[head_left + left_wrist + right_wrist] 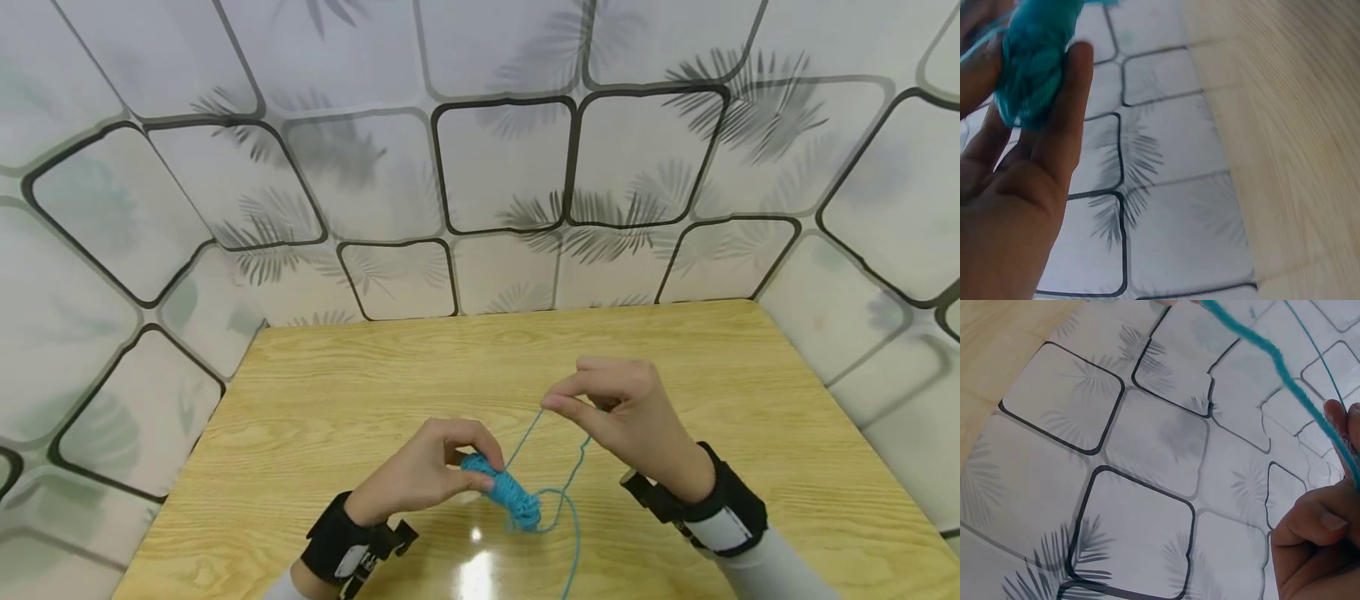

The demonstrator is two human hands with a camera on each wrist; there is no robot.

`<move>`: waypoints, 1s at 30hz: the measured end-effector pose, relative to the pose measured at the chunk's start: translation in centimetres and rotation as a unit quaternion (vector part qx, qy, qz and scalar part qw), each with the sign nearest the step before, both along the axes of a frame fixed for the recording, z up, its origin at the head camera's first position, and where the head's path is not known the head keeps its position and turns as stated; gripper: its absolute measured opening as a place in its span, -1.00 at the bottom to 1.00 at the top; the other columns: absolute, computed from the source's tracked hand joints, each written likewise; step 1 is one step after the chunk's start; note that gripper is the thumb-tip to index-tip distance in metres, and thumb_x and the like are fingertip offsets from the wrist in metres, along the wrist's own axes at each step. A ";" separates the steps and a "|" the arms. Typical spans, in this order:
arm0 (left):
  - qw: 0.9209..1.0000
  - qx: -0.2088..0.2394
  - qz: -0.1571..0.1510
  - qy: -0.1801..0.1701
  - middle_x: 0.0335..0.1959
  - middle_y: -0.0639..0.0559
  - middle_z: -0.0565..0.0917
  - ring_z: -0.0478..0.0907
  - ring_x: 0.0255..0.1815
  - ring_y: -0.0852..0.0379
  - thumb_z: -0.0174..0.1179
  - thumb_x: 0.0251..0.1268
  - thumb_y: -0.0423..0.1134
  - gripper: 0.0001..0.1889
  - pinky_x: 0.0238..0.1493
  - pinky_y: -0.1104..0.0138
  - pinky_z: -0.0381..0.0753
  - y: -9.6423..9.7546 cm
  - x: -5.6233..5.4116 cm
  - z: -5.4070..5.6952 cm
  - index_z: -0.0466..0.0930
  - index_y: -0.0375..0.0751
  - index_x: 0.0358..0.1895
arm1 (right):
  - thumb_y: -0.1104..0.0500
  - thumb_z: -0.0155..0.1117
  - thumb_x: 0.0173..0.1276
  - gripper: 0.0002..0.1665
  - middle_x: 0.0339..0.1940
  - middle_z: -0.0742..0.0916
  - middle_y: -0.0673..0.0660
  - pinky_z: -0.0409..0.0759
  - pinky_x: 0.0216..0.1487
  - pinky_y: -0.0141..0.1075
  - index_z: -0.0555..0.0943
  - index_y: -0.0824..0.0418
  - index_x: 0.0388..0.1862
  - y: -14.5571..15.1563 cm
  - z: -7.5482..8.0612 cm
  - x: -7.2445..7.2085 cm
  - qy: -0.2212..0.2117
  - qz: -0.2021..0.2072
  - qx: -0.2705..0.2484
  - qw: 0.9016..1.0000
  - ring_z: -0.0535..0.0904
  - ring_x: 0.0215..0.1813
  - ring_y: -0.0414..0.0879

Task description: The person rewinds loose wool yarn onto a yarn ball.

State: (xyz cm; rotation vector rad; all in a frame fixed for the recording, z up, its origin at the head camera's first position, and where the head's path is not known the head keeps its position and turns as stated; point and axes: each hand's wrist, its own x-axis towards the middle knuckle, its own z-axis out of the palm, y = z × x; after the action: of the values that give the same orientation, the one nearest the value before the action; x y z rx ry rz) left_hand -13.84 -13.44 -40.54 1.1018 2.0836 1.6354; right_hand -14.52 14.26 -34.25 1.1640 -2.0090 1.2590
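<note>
A small skein of blue yarn is held between the thumb and fingers of my left hand, tilted just over the table. In the left wrist view the wound yarn sits between thumb and fingers. Higher and to the right, my right hand pinches a strand that runs taut to the skein. A looser length of yarn hangs below the right palm and loops near the skein's end. The right wrist view shows a thick, close strand passing to the curled fingers.
A wood-grain table lies under both hands. Behind and at the sides rises a pale covering printed with dark rounded outlines and leaves. A yarn tail runs toward the table's near edge. Black straps with small cameras sit on both wrists.
</note>
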 end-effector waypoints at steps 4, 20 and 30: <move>0.993 0.053 -0.083 -0.060 -0.11 -0.27 0.66 0.61 -0.12 0.16 0.36 0.38 -0.36 -0.86 -0.20 0.26 0.73 -0.3 0.6 1.1 0.66 -0.32 -0.09 | 0.07 0.42 0.44 -0.88 -0.67 0.36 -0.16 0.14 -0.56 -0.47 0.82 0.03 -0.29 0.4 -0.7 -0.9 -0.028 -0.021 -0.003 0.999 0.13 -0.61 -0.37; 0.953 0.300 0.006 -0.043 -0.03 0.02 0.66 0.60 -0.07 0.16 0.32 0.45 -0.31 -0.94 -0.10 0.45 0.62 -0.5 0.9 4.4 0.66 -0.14 -0.12 | 0.37 0.46 0.35 -0.78 -0.46 0.70 -0.17 0.23 -0.58 -0.47 0.80 0.02 -0.28 -1.6 -5.7 -1.9 -0.119 0.003 0.034 0.992 0.20 -0.59 -0.37; 0.929 0.292 0.220 0.051 -0.05 -0.02 0.66 0.63 -0.03 0.08 0.41 0.31 -0.44 -0.87 -0.06 0.39 0.65 -0.1 0.3 4.1 0.66 -0.22 -0.18 | 0.22 0.44 0.40 -0.93 -0.53 0.63 -0.17 0.30 -0.53 -0.62 0.82 0.06 -0.24 -3.9 -6.7 1.0 -0.064 0.061 0.084 0.993 0.25 -0.52 -0.49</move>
State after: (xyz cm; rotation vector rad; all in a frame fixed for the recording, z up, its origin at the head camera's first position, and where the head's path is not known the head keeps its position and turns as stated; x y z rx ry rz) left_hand -13.53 -13.49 -36.45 0.9138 2.0626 2.5894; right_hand -13.55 10.32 -40.91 1.3329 -2.2034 1.2704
